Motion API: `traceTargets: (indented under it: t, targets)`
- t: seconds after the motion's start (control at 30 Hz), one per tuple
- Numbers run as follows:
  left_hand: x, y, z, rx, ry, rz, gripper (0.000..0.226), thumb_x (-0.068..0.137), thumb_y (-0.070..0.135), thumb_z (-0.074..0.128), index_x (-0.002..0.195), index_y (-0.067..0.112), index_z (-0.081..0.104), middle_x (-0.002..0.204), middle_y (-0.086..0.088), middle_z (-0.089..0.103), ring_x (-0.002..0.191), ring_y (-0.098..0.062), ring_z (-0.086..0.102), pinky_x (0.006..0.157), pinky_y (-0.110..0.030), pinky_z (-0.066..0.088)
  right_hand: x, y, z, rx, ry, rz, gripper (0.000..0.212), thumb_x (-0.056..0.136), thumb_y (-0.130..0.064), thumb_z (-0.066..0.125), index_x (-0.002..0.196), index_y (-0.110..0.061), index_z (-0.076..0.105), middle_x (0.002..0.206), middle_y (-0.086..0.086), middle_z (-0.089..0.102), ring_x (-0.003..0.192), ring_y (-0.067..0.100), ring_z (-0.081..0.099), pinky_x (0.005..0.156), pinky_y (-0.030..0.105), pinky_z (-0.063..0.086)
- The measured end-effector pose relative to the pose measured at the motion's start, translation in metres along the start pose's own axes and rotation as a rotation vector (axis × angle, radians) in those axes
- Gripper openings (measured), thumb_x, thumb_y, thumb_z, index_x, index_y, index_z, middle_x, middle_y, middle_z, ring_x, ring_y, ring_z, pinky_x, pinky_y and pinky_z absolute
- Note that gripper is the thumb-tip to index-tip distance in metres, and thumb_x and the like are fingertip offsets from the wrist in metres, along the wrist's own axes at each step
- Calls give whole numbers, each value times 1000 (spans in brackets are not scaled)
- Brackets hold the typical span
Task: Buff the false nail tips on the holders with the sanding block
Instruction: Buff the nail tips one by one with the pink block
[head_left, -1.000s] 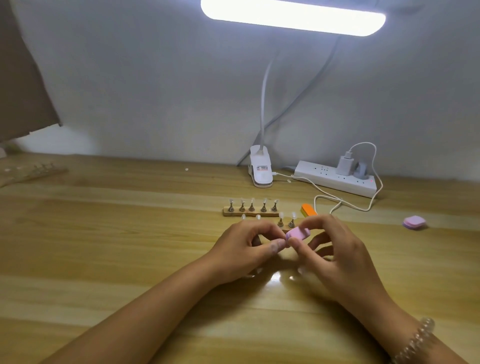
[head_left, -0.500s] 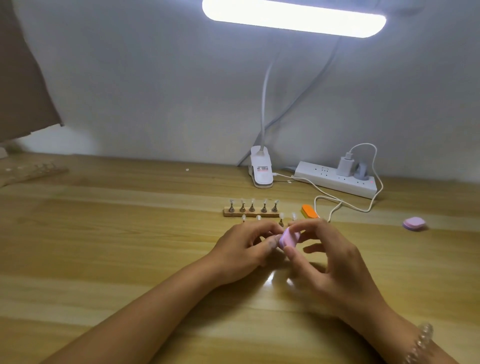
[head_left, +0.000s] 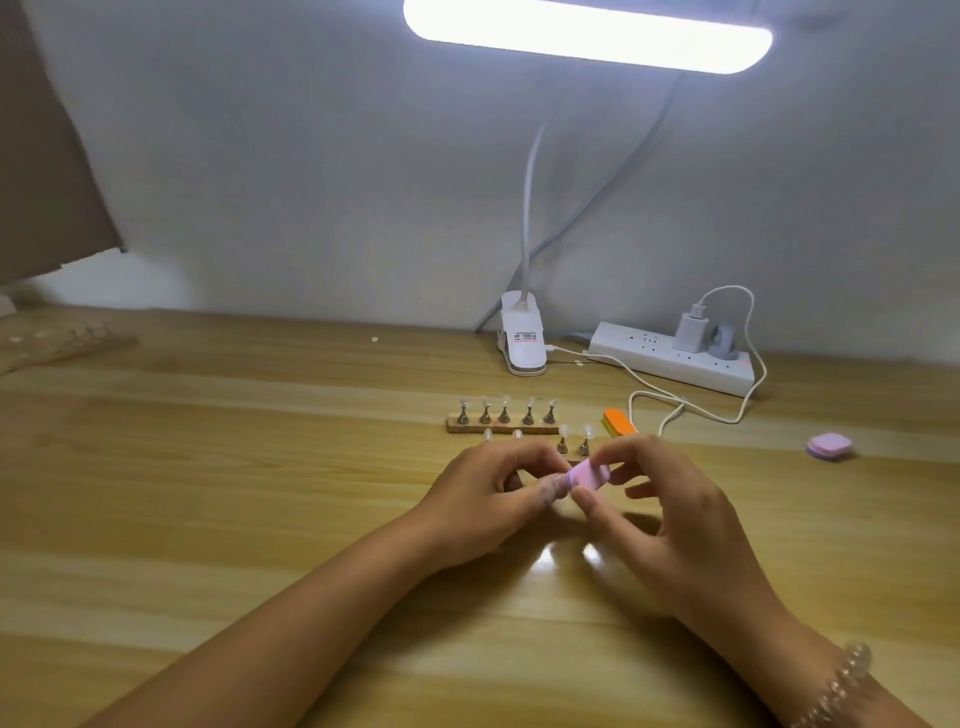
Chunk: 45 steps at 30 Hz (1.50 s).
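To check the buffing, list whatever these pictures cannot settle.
Head view only.
Whether the left hand holds a nail tip: hidden behind its fingers and the pink sanding block in the right hand.
Near holder rack: mostly covered by both hands.
Wooden piece at far left: blurred, cut by the edge.

The sanding block (head_left: 589, 475) at the centre is pale pink with a lilac edge; a pad (head_left: 829, 446) at 3 o'clock shows the same pink-lilac. At 1 o'clock a block (head_left: 619, 422) is orange over a yellow-green layer. The desk (head_left: 208, 493) is honey wood banded with darker grain. The holders (head_left: 528, 415) are brassy on a brown strip (head_left: 467, 426), the nail tips (head_left: 530, 401) milky-clear. The power strip (head_left: 665, 364), charger (head_left: 688, 332) and lamp clip (head_left: 524, 345) are white, the wall (head_left: 311, 182) pale grey
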<state>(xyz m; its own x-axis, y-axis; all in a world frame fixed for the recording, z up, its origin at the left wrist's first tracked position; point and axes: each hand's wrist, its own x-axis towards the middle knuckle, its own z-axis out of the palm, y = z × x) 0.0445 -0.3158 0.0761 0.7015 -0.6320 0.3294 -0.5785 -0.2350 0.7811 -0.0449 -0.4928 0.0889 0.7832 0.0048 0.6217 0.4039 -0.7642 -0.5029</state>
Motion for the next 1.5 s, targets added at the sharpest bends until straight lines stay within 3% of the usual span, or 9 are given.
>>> traceTargets:
  t: [0.2,0.33,0.47,0.6,0.73,1.0,1.13,1.27,1.5]
  targets:
    - [0,0,-1,34,-11,10,10,95,23,62,94,27,71,78,22,62,54,-2,41,56,-20,31,1,2,1,4,17,48,24,81,-41,69,94,-24,60,92,-14,60,85,7,61,70,35,54]
    - [-1,2,0,23,-2,16,12,91,27,59,93,25,71,77,24,62,58,-4,42,57,-19,32,-2,-2,2,-36,-36,-58,24,81,-29,77,97,-23,61,93,-13,61,85,8,61,68,35,54]
    - [0,1,0,-26,1,3,11,95,23,61,95,18,72,84,14,67,63,-8,53,60,-26,43,3,6,1,14,26,130,19,82,-27,75,93,-24,60,92,-12,63,86,9,62,72,40,54]
    - [0,1,1,-77,15,-33,12,101,19,58,99,16,70,95,3,73,72,-32,63,62,-39,54,1,5,-2,107,78,154,21,85,-24,72,100,-24,58,101,-9,67,91,7,64,70,28,56]
    - [-1,-1,1,-36,-5,-5,18,99,11,52,99,19,68,87,4,66,60,-16,59,64,-33,50,-2,-5,3,50,-45,-76,25,84,-12,76,104,-18,61,100,-10,67,94,6,65,76,33,55]
    - [-1,0,0,-37,-4,-13,17,98,19,53,102,19,70,90,2,68,59,-15,59,64,-34,50,-2,-3,3,32,-41,-82,25,82,-14,75,101,-21,60,100,-13,65,92,5,64,78,33,54]
    - [-1,0,1,-23,-11,-28,14,99,20,57,101,18,70,87,11,67,61,-16,60,66,-36,51,0,2,1,17,9,65,21,83,-19,76,97,-23,60,96,-17,66,90,5,64,78,37,54]
    - [0,0,0,-12,-12,-30,13,100,13,58,102,15,70,84,11,66,59,-9,57,64,-31,49,-2,-7,2,34,-46,-77,22,82,-26,73,100,-21,63,98,-11,66,91,9,64,77,36,54]
    - [-1,1,1,-21,-3,-23,11,98,15,61,96,21,70,88,8,68,58,-11,56,61,-31,47,-1,0,1,-33,-10,45,18,85,-25,74,97,-24,61,95,-19,65,91,6,62,80,35,52]
